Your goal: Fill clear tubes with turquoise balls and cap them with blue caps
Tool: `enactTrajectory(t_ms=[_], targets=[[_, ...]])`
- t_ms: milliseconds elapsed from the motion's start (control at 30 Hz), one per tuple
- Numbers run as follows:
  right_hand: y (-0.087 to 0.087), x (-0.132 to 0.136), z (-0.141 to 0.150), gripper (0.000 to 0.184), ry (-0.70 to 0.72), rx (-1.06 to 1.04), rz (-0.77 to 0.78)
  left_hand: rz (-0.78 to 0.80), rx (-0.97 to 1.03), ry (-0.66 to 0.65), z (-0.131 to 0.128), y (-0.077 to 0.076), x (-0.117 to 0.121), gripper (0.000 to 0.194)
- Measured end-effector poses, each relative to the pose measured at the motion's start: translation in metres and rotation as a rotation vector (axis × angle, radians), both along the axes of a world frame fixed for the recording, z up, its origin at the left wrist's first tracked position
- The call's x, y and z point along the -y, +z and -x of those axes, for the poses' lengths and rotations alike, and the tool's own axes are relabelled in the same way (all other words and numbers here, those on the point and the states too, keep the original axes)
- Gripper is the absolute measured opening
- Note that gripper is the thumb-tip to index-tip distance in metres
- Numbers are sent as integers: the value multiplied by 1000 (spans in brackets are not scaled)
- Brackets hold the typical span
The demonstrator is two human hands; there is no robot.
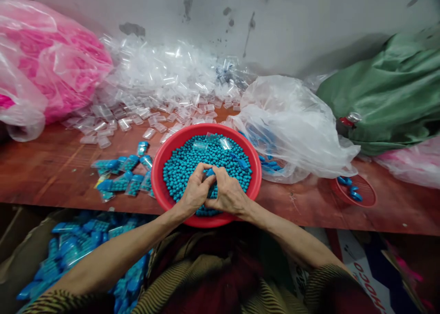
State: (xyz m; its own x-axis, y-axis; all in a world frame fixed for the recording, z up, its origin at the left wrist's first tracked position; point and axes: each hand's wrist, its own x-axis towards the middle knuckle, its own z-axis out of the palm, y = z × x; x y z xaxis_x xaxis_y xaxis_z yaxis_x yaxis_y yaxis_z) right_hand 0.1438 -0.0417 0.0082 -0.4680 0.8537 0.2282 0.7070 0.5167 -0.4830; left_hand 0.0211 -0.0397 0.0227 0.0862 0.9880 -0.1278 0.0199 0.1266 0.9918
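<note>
A red basin (258, 172) full of small blue beads (182, 172) sits at the table's front edge. Above the beads, my left hand (195, 190) and my right hand (229, 194) meet, fingers closed on a small container with a blue cap (209, 172). Fingers cover most of that container, so its body is largely hidden. On the beads lie a few clear empty containers (225, 143) and a blue piece (239, 161). Left of the basin, several bead-filled containers with blue caps (130, 162) are scattered on the table.
Clear plastic containers (165, 85) are heaped at the back. A pink-filled bag (51, 62) stands left. To the right are a white bag with blue parts (288, 126), a green sack (385, 94) and a small red basket (367, 192). Below left, filled containers (75, 245) pile up.
</note>
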Motion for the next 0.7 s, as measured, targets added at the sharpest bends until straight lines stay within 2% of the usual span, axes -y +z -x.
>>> enactTrajectory(t_ms=[100, 233, 367, 433, 500, 567, 633, 700], targets=[[0, 1, 3, 72, -22, 45, 36, -64, -63, -9, -2, -1, 0, 14], [5, 3, 7, 75, 0, 82, 113, -155, -322, -51, 10, 5, -4, 14], [7, 0, 2, 74, 93, 81, 166, -209, -689, -36, 57, 15, -11, 29], [4, -3, -6, 62, 81, 78, 174, -215, -838, 40, 90, 21, -13, 34], [2, -9, -19, 43, 46, 81, 169, -141, -1043, 135, 120, 26, -16, 38], [3, -18, -35, 30, -10, 92, 155, -43, -1249, 145, 143, 30, -21, 40], [9, -30, -52, 28, -108, 115, 141, 18, -1407, 156, 153, 32, -26, 42], [19, -43, -66, 28, -236, 167, 128, -32, -1510, 222, 151, 34, -31, 44]])
